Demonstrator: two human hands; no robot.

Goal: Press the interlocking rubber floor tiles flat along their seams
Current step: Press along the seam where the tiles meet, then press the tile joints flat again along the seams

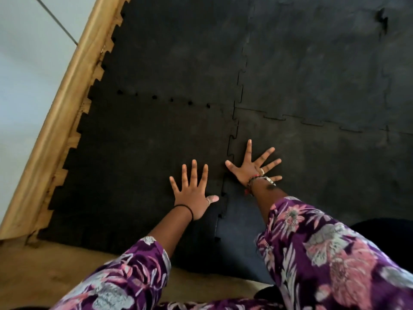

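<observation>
Black interlocking rubber floor tiles (pixel 169 63) cover the floor. A jigsaw seam (pixel 232 139) runs from the far middle down toward me. My left hand (pixel 192 193) lies flat, fingers spread, on the near left tile (pixel 134 164), its thumb reaching toward the seam. My right hand (pixel 253 168) lies flat with fingers splayed on the near right tile (pixel 324 175), its thumb tip touching the seam. Neither hand holds anything. A cross seam (pixel 312 121) runs to the right, farther off than my hands.
A wooden skirting board (pixel 58 113) and white wall (pixel 24 63) border the tiles on the left, with toothed tile edges against the wood. Bare tan floor (pixel 44 269) lies at the near left. A raised flap (pixel 382 17) shows at the far right.
</observation>
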